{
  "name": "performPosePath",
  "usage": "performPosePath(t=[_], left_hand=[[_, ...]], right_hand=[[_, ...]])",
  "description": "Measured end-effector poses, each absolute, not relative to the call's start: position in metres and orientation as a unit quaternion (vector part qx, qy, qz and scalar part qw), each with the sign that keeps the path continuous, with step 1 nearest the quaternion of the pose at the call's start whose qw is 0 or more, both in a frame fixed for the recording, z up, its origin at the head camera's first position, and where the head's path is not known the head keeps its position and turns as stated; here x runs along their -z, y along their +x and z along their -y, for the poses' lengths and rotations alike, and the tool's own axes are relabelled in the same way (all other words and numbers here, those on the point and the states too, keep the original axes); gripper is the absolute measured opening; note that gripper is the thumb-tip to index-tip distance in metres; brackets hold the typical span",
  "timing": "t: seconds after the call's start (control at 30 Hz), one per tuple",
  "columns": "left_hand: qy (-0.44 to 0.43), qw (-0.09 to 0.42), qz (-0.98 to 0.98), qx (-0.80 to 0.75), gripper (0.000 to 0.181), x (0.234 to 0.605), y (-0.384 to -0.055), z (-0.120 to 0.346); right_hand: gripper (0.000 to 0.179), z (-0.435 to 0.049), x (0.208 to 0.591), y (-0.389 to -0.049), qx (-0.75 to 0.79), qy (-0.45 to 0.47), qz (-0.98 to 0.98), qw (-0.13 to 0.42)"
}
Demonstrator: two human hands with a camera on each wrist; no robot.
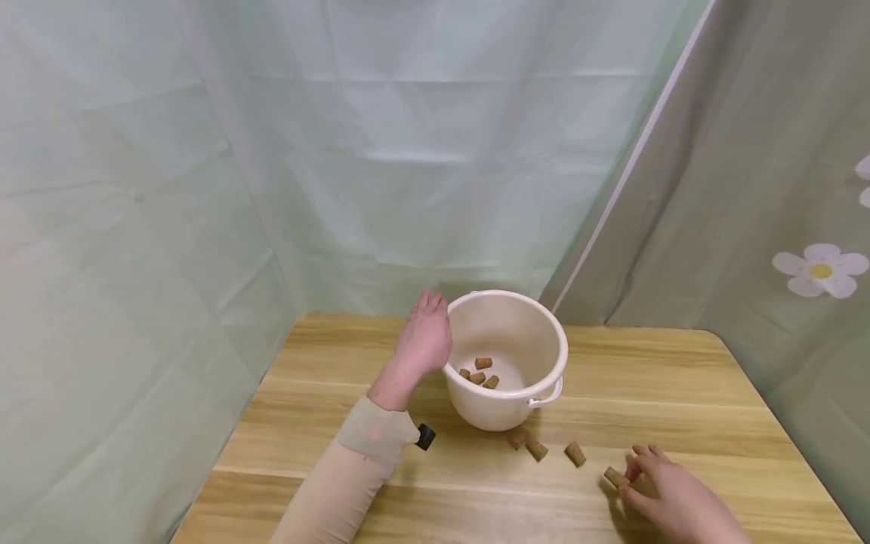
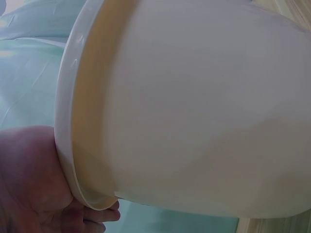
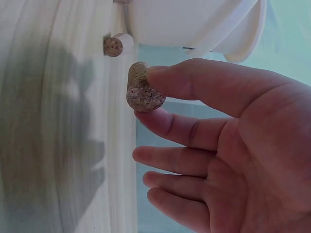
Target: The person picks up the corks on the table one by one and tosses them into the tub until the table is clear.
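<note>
A cream bucket (image 1: 476, 408) stands on the wooden table, with several corks (image 1: 483, 363) lying on its bottom. My left hand (image 1: 427, 336) holds the bucket's left rim; in the left wrist view its fingers (image 2: 101, 226) curl past the rim's edge. Between thumb and index finger my right hand (image 1: 680, 495) pinches a cork (image 3: 146, 95), held over the table at the front right. The other fingers of that hand are loosely spread. Three more corks lie between bucket and right hand: one by the bucket's base (image 1: 519, 438), one beside it (image 1: 536, 449), one farther right (image 1: 575, 453).
The bucket's white handle (image 1: 547, 394) hangs down at its right front. A small black object (image 1: 425, 437) sits at the left sleeve's cuff. Pale green curtains (image 1: 435, 189) hang behind and left of the table (image 1: 680, 393); a grey-green flowered curtain (image 1: 734, 227) closes the right side.
</note>
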State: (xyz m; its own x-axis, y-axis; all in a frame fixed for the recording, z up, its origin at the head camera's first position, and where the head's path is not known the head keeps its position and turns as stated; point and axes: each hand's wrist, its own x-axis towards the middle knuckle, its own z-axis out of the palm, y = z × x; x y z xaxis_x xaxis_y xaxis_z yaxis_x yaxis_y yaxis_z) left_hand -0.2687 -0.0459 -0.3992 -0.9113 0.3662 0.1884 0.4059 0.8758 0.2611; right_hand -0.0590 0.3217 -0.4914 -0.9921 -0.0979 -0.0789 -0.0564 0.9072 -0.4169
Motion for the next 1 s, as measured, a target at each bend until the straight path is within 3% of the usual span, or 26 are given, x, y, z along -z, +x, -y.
performPosePath(t=[0.67,1.0], left_hand=[[-0.206,0.078,0.964,0.151,0.047,0.398,-0.27,0.044],[-0.2,0.068,0.965,0.154,0.048,0.401,-0.269,0.046]], right_hand=[[0.021,-0.317,0.484,-0.062,0.218,-0.073,-0.973,-0.033],[0.018,-0.311,0.47,-0.067,0.211,-0.075,-0.974,-0.037]])
